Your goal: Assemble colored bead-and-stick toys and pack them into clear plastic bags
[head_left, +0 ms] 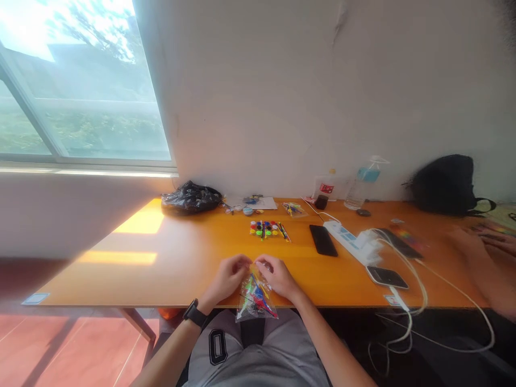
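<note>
My left hand (228, 278) and my right hand (279, 276) both pinch the top edge of a small clear plastic bag (255, 300). The bag hangs at the near edge of the orange table (185, 252), above my lap. It holds several thin coloured sticks, red, blue and green; I cannot tell what they are. A black watch sits on my left wrist. Farther out on the table lies a set of small coloured paint pots (264, 229) with a few brushes beside them.
A black plastic bag (191, 197), papers and small items lie by the wall. A black phone (323, 239), a white power strip (350, 238) with cables, another phone (386, 277), a water bottle (362, 185) and a black backpack (445, 185) are to the right. Another person's hands (481, 242) rest at far right.
</note>
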A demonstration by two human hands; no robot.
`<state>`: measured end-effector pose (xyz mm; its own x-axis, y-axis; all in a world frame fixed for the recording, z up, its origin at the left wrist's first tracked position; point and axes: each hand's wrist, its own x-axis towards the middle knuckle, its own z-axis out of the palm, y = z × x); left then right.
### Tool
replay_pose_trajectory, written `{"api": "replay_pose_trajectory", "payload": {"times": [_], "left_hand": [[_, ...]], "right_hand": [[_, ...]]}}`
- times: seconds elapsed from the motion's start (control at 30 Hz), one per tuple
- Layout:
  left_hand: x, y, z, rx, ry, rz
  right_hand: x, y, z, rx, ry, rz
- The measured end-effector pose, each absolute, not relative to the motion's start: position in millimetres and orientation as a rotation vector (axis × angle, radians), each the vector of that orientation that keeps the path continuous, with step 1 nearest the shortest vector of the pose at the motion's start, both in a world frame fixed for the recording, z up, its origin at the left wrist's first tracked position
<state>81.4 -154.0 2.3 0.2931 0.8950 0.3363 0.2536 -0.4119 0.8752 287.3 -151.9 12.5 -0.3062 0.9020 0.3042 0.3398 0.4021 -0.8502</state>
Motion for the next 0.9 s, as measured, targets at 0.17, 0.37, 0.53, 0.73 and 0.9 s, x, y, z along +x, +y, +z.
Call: {"api": "replay_pose_trajectory", "payload": {"times": [0.17,0.37,0.53,0.73,0.9], "left_hand": [[81,-154,1,1.838,1.031,1.122],[81,-154,2,1.825,1.042,1.140],[82,-155,6,1.794,1.041,1.170],[83,-160,14,1.761,1.028,1.145],[84,-160,14,1.755,0.989,1.083]], "right_hand": [[288,-152,12,-1.073,-1.849,0.860],[288,-152,12,-1.062,-1.845,0.863],[288,-151,11,-1.049,-1.800,0.906],[290,-150,13,-0.998,-1.694,1.062],[287,-152,15,-0.969,-1.737,1.099]]}}
